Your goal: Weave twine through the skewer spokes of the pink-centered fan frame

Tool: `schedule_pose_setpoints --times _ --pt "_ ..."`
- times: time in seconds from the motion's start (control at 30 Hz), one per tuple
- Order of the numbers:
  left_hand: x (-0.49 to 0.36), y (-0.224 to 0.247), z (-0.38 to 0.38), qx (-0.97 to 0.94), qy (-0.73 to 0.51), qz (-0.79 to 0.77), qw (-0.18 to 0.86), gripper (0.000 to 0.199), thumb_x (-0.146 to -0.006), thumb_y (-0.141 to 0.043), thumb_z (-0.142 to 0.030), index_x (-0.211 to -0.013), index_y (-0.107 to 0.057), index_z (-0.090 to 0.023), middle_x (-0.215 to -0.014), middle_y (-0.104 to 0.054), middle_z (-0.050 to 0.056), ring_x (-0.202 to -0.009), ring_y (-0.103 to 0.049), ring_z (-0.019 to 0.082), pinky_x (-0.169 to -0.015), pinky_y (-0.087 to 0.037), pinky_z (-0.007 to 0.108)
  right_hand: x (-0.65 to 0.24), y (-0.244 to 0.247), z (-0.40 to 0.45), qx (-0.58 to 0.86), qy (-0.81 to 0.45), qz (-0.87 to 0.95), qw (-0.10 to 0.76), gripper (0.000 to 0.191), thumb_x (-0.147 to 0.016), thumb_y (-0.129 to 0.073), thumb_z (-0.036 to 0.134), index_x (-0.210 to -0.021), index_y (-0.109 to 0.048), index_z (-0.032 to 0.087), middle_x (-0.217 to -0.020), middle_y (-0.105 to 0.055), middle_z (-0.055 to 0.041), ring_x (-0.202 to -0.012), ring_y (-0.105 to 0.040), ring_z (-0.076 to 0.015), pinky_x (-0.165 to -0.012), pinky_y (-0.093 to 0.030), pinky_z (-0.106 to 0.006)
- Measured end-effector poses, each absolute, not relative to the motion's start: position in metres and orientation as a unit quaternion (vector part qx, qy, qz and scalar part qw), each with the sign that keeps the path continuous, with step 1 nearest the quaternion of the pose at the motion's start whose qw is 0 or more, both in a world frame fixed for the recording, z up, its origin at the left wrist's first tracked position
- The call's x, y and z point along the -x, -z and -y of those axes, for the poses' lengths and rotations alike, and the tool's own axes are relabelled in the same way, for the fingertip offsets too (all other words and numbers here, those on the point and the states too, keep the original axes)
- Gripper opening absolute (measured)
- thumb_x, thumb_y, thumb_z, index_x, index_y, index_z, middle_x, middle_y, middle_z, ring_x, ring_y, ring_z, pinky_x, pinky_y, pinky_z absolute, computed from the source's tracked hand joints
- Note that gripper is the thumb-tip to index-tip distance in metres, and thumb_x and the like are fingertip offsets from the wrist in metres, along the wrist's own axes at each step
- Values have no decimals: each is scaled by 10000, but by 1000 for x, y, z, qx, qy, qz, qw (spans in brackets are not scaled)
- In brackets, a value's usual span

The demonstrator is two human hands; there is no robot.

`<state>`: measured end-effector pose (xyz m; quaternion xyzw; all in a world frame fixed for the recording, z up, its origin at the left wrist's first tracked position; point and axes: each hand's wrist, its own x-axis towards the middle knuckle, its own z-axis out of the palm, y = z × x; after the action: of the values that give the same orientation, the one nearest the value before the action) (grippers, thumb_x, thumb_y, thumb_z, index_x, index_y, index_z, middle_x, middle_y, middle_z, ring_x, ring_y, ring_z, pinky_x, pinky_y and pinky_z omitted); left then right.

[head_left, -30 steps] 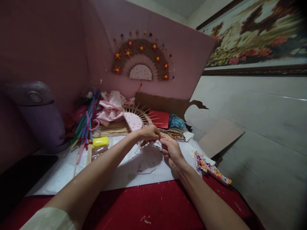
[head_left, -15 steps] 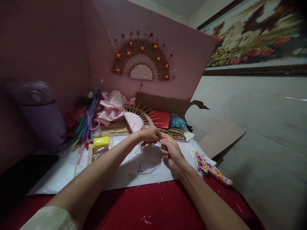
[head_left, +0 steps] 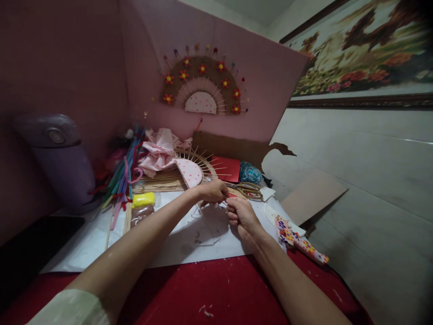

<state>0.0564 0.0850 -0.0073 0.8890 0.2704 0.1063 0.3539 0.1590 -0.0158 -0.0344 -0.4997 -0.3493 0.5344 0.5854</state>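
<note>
Left hand [head_left: 215, 191], right hand [head_left: 244, 216] both pinched closed (held bit unclear) — fan [head_left: 191, 173] beyond left, scissors [head_left: 246, 190] beyond right.

A framed painting [head_left: 368, 56] hangs on the pale wall [head_left: 389, 158].

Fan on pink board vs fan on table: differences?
The board fan has red flowers on its band; the table fan's visible band has none. The board fan's sticks end in coloured tips; the table fan's visible ends are bare. The board fan sits flat edge down; the table fan is tilted. Both have dotted half-round centres.
</note>
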Motion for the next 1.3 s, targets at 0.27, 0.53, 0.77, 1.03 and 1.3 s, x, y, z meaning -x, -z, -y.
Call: schedule_pose_setpoints --times 0.27,0.53,0.77,1.03,1.3 --pt "-56 4 -80 -890 -99 -284 342 225 -612 -448 -79 -729 -640 -99 -490 -482 -25 -396 -434 73 -377 -328 165 -158 33 17 505 -537 347 581 219 -641 -589 236 -632 -375 192 -445 -307 124 -306 -214 -1 -296 -126 -114" --pt "-57 7 -81 -893 -100 -282 336 242 -594 -441 -63 -718 -643 -112 -499 -505 -15 -407 -442 76 -390 -325 168 -159 33 18 493 -550 345 580 228 -648 -584 217 -623 -359 194 -445 -297 123 -308 -211 -4 -298 -121 -114" --pt "-57 6 -80 -893 -102 -282 336 243 -589 -432 -57 -712 -634 -112 -498 -490 -22 -407 -434 72 -390 -316 166 -158 33 18 496 -547 346 579 213 -645 -572 210 -624 -361 192 -446 -306 122 -311 -214 -3 -299 -121 -113" --pt "-57 7 -82 -891 -108 -277 343 228 -595 -441 -61 -707 -634 -108 -490 -496 -19 -404 -444 78 -387 -324 169 -158 33 17 503 -539 347 579 211 -649 -570 222 -627 -362 195 -436 -300 124 -307 -206 -5 -298 -120 -115" --pt "-56 8 -82 -895 -108 -275 333 233 -615 -447 -67 -723 -649 -106 -500 -495 -20 -405 -439 74 -400 -334 172 -159 35 17 505 -535 350 580 202 -646 -573 221 -630 -373 193 -449 -315 119 -310 -217 -6 -299 -126 -117"
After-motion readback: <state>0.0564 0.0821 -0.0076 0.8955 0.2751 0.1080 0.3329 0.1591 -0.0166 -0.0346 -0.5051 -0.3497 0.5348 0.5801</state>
